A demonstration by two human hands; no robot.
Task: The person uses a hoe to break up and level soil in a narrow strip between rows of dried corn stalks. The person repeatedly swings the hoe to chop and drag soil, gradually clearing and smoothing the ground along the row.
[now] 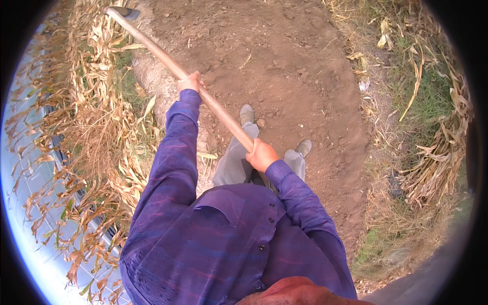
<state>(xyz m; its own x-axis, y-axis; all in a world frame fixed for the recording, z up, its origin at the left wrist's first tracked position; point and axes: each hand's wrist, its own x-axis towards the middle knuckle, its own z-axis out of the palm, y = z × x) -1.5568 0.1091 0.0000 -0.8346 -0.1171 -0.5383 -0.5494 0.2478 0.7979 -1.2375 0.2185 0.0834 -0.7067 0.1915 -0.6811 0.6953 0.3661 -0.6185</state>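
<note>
My left hand (189,82) grips the middle of a long wooden hoe handle (225,115). Close in front of my waist, my right hand (263,155) is wrapped around the near end of that handle. The shaft slants away to the far left, where the dark metal hoe blade (129,14) sits beside dry corn leaves. Whether the blade touches the ground I cannot tell. Loose brown soil (282,76) lies under and beyond the handle. My two shoes, the left (247,114) and the right (305,147), stand apart on the soil.
Dry standing corn stalks (99,126) line the left side, with a pale tiled surface (34,190) behind them. Green grass (431,95) and a heap of dry stalks (434,171) border the soil on the right. A small clod (260,122) lies by my left shoe.
</note>
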